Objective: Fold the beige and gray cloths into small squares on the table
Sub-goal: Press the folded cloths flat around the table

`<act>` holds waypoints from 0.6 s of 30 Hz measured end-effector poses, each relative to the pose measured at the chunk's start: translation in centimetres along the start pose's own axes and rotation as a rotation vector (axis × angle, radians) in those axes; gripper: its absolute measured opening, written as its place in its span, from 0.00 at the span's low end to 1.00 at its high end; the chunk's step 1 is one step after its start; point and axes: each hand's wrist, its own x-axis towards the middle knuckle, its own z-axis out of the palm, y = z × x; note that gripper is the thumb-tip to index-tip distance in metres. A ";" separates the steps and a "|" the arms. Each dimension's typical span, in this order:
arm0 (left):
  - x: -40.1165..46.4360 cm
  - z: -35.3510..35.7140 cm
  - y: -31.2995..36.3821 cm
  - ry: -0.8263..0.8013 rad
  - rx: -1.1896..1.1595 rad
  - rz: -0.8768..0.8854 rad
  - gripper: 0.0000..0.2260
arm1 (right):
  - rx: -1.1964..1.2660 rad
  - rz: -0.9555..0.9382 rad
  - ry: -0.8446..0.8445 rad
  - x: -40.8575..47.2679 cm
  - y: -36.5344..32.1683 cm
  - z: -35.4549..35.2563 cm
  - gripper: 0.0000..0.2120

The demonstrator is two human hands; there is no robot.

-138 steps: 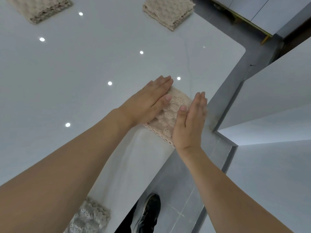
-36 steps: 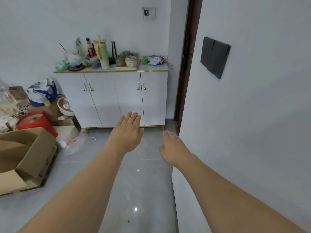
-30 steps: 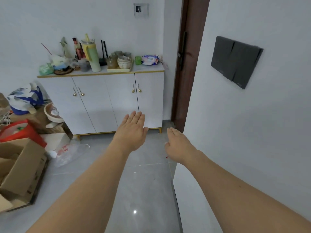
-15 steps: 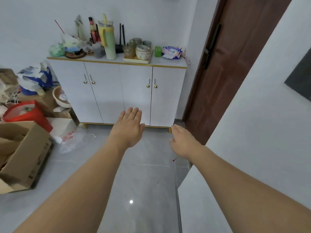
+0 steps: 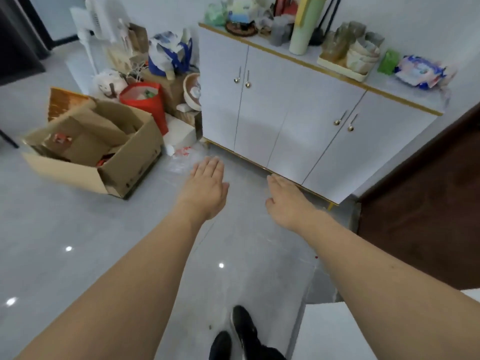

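Observation:
Neither the table nor any beige or gray cloth is in view. My left hand (image 5: pixel 206 187) is stretched out flat over the grey floor, palm down, fingers straight and close together, holding nothing. My right hand (image 5: pixel 285 201) is held out beside it, also palm down and empty, its fingertips reaching toward the foot of a white cabinet (image 5: pixel 283 118). Both forearms run in from the bottom of the frame.
An open cardboard box (image 5: pixel 96 149) sits on the floor at left, with a red bag (image 5: pixel 145 100) and clutter behind it. The white cabinet carries bottles and bowls. A brown door (image 5: pixel 426 198) is at right. My black shoes (image 5: pixel 241 333) stand on the floor beside a white surface (image 5: pixel 332 333).
My head has turned away from the table where both hands pressed a folded beige cloth. Over the last second the view tilted down and left; both empty hands stay held out.

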 end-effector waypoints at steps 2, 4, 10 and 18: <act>-1.0 1.3 -3.0 -0.017 0.002 -0.098 0.27 | -0.024 -0.087 -0.047 2.4 -2.6 1.7 0.28; -2.2 3.1 -5.5 -0.038 -0.002 -0.201 0.27 | -0.054 -0.165 -0.103 4.5 -4.8 3.7 0.28; -8.1 8.0 -10.5 -0.091 -0.098 -0.488 0.26 | -0.148 -0.420 -0.261 8.4 -10.8 10.1 0.28; -18.2 12.5 -14.3 -0.092 -0.194 -0.885 0.27 | -0.287 -0.782 -0.452 9.1 -19.4 18.2 0.28</act>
